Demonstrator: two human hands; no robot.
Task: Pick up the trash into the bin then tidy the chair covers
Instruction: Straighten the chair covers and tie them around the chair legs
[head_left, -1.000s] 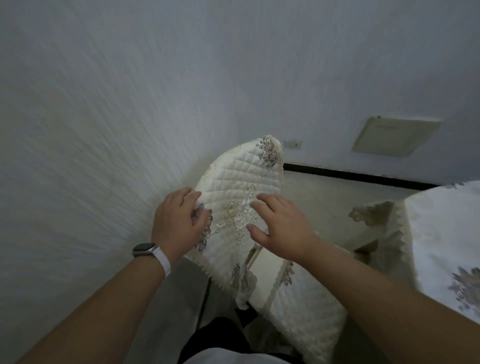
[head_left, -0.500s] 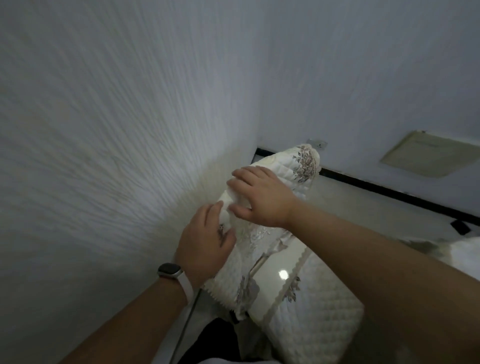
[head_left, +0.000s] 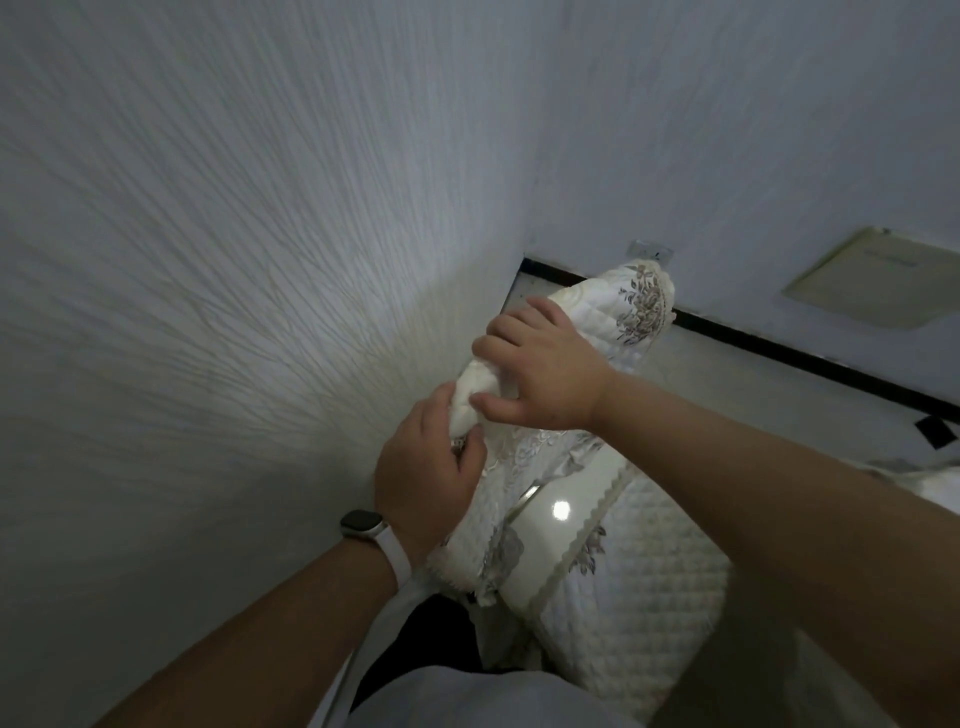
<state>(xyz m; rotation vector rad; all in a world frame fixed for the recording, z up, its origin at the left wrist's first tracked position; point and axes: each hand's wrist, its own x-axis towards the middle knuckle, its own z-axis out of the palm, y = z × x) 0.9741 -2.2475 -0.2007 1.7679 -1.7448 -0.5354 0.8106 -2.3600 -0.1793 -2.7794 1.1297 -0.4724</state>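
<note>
A cream quilted chair cover (head_left: 631, 317) with grey flower embroidery is draped over a chair back close to the wall. My left hand (head_left: 423, 478), with a white watch on the wrist, grips the cover's near left edge. My right hand (head_left: 545, 376) lies over the top of the cover, fingers curled around its left side and thumb pressed on the front. A second quilted cover (head_left: 639, 582) with a scalloped trim lies on the seat below. The chair frame is mostly hidden by the fabric.
A textured white wall (head_left: 234, 312) stands right beside the chair on the left. A black skirting strip (head_left: 779, 353) runs along the far wall, which carries a socket (head_left: 649, 252) and a beige panel (head_left: 872, 286). Glossy floor (head_left: 753, 410) lies beyond the chair.
My right hand has slid from the front of the cover to its top left edge. My left hand has closed on the near edge. The view has swung left, towards the wall.
</note>
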